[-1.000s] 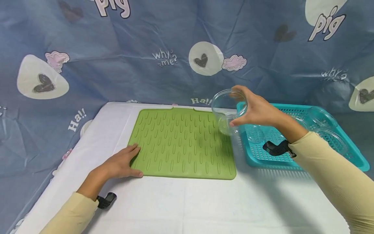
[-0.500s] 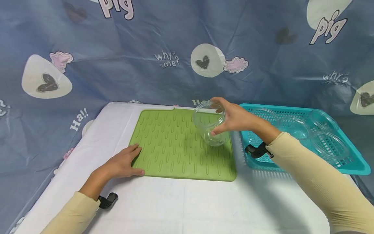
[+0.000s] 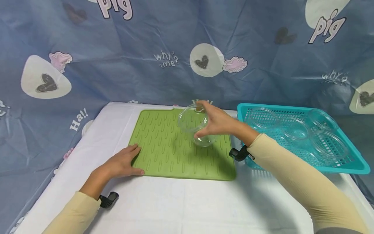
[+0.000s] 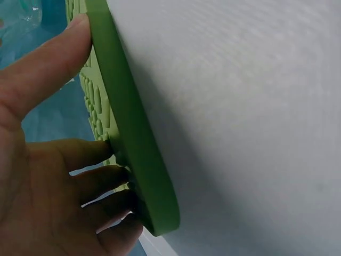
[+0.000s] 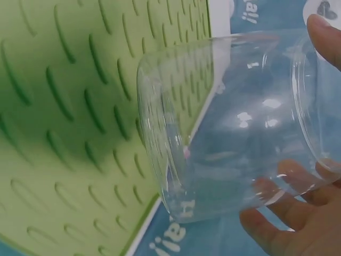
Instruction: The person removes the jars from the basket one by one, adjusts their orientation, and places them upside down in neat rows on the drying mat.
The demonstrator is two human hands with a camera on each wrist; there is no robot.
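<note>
My right hand [image 3: 217,120] grips a clear round container [image 3: 188,122] by its rim, thumb on one side and fingers on the other. In the right wrist view the see-through container [image 5: 229,117] has its base facing the green mat [image 5: 96,176], and it is held close over the mat. My left hand [image 3: 119,164] rests at the front left corner of the ribbed green mat [image 3: 175,152]. Seen from the left wrist, the left thumb [image 4: 69,45] touches the mat's edge [image 4: 125,106] and the extended fingers meet its side.
A turquoise perforated basket [image 3: 350,169] stands right of the mat, with several clear round containers [image 3: 295,128] in it. White cloth [image 3: 175,204] covers the table. A blue printed sheet [image 3: 140,81] hangs behind the table.
My right hand has carried the container leftward from near the basket to over the mat, and a little lower. The left hand stays on the mat corner.
</note>
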